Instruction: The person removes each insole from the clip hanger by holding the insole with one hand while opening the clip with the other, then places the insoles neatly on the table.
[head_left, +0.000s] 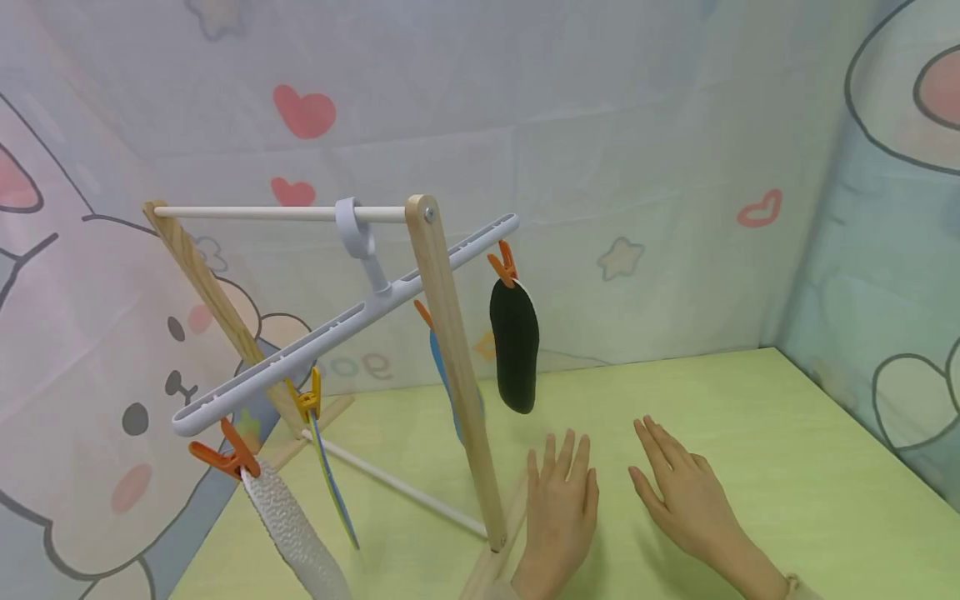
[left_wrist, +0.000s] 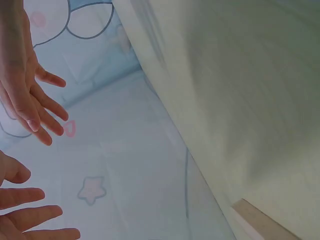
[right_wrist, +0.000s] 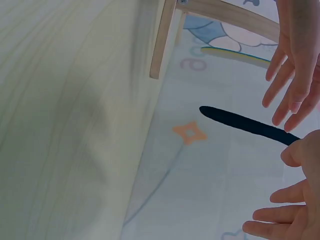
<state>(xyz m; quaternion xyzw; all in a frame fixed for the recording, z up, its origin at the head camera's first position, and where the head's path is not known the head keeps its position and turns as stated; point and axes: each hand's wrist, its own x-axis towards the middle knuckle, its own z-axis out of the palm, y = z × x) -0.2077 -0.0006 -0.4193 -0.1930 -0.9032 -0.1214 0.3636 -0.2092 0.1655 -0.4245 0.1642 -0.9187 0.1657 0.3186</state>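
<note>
In the head view my left hand (head_left: 558,512) hovers over the table beside the foot of a wooden drying rack (head_left: 457,375), fingers straight, holding nothing. To its right my right hand (head_left: 686,500) is also empty, its fingers extended. Both wrist views show the two hands apart, with nothing between them. A white hanger bar (head_left: 322,337) hooks onto the rack's top rod. Closest to my hands, a black insole (head_left: 515,346) dangles from an orange clip (head_left: 504,265). A blue insole (head_left: 444,375) hangs partly behind the rack's post.
A yellow clip (head_left: 307,402) holds a thin yellow-and-blue insole (head_left: 333,483), seen edge-on. At the hanger's near end, another orange clip (head_left: 228,454) grips a fuzzy white insole (head_left: 296,529). The pale green table (head_left: 787,467) meets a cartoon-printed curtain (head_left: 637,167).
</note>
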